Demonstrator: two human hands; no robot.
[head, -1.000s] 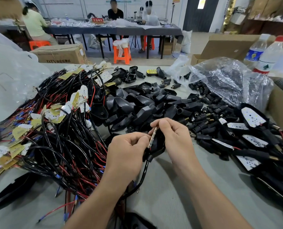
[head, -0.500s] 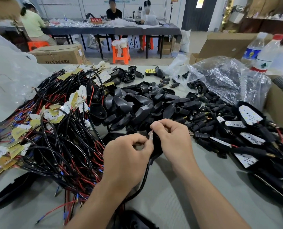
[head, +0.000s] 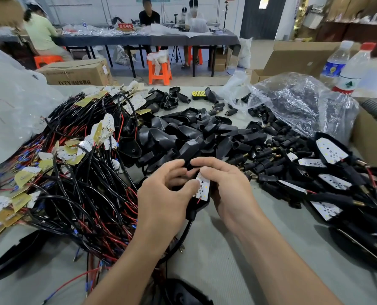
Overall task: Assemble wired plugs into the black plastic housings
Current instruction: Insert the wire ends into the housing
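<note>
Both hands meet low over the table (head: 216, 265): L hand (head: 165, 197) & R hand (head: 230, 190) both curl round one black housing (head: 198, 206). L thumb presses the white board (head: 204, 187) sitting in it. Its cable (head: 186, 232) drops btwn the forearms. Loose housings (head: 183, 133) piled just behind; wire bundle (head: 77, 190) to the left.

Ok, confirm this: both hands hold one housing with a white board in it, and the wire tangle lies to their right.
Wrong on the side. The head view shows the wire tangle to the left of the hands. The rest holds: left hand and right hand hold one housing with a white board in it.
</note>
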